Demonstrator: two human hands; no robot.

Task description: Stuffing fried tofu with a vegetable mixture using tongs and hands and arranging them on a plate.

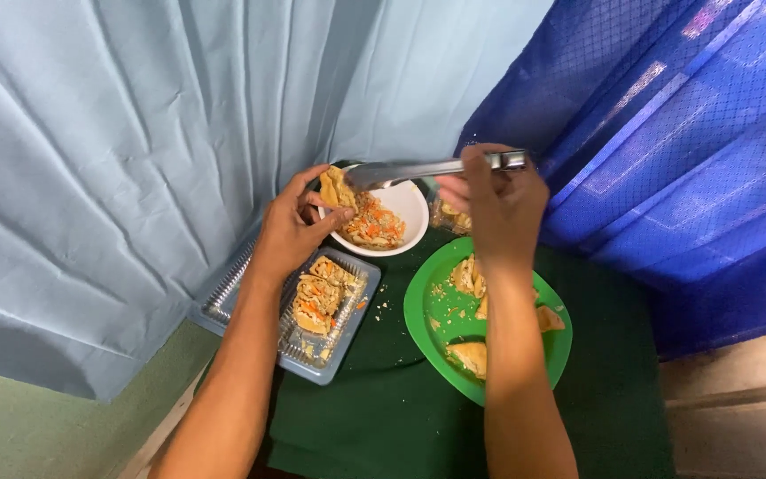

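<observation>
- One pair of metal tongs (418, 168) is clenched in my right hand (494, 208); its long axis lies level, with the tips pointing toward my left hand (294, 231).
- My left hand pinches one pastry piece (337, 188) over the single white bowl (405, 206).
- Below my grip sit one green plate (427, 310) and one clear tray (312, 359), with curtains behind them.

A green plate (427, 310) sits on a dark green cloth (383, 417), with several pieces of fried pastry (472, 357) and crumbs on it. Left of the plate lies a clear plastic tray (312, 359) holding filled wraps (319, 297). A small clear container (448, 215) stands behind the plate. A pale blue curtain (135, 133) hangs at the back and left, a dark blue curtain (684, 151) at the right
</observation>
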